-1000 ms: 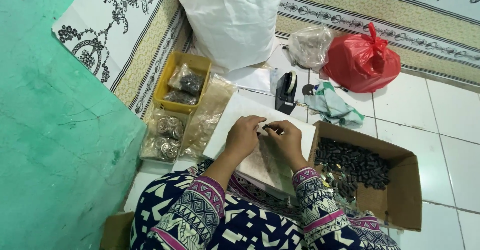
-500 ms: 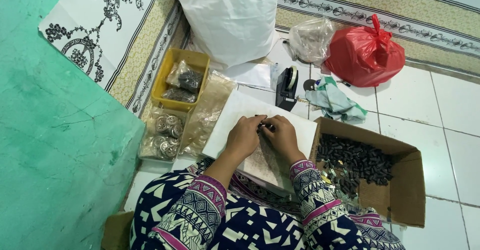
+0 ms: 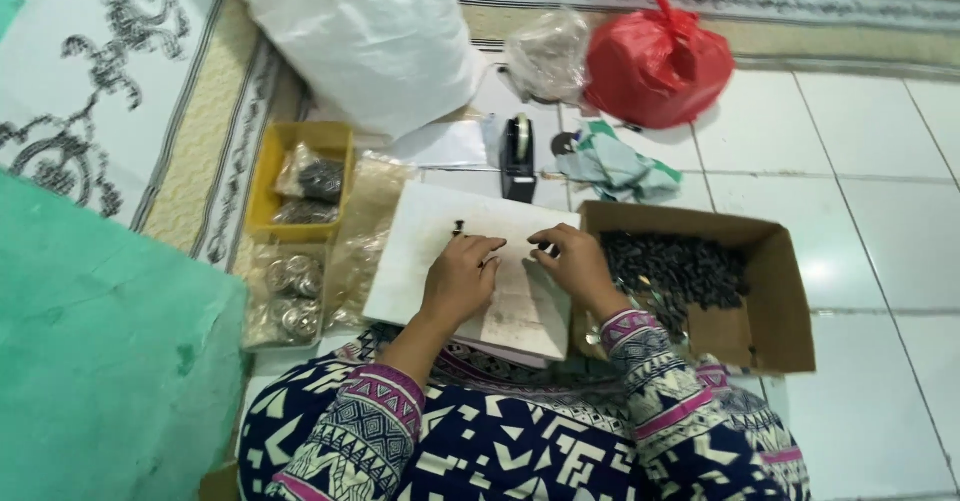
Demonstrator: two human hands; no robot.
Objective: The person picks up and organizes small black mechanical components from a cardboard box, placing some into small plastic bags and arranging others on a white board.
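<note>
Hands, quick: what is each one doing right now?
Left hand: fingers curled, resting on the white board; whether it holds anything cannot be told.
Right hand: fingers pinched on a small dark piece.

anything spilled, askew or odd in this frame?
Nothing spilled. One small dark piece lies alone on the white board, apart from the cardboard box of dark parts. A crumpled cloth lies loose on the tiles.
</note>
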